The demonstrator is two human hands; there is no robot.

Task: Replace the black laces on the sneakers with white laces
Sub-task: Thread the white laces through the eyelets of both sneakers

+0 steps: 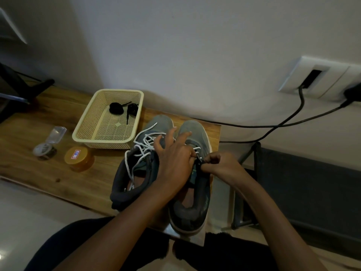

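Two grey sneakers sit side by side on a wooden table (39, 124), toes pointing to 12 o'clock. The left sneaker (122, 184) has a soft cloth top, a thick puffy dark collar and a pale sole. White laces (140, 145) run loose and tangled through its holes. The right sneaker (192, 128) looks the same, and a bit of white lace shows on its top.

The left hand (173, 155) lies over both shoes with its fingers spread and bent. I cannot tell if it holds a lace. The right hand (220, 165) is curled tight and pinches the dark top edge of the right sneaker, so the shoe is at 9 o'clock from that hand and touching it.

At 11 o'clock from the shoes is a cream plastic basket (103, 143) full of tiny holes, with rolled black laces (117, 108) inside. At 9 o'clock stands a round orange jar (79, 158).
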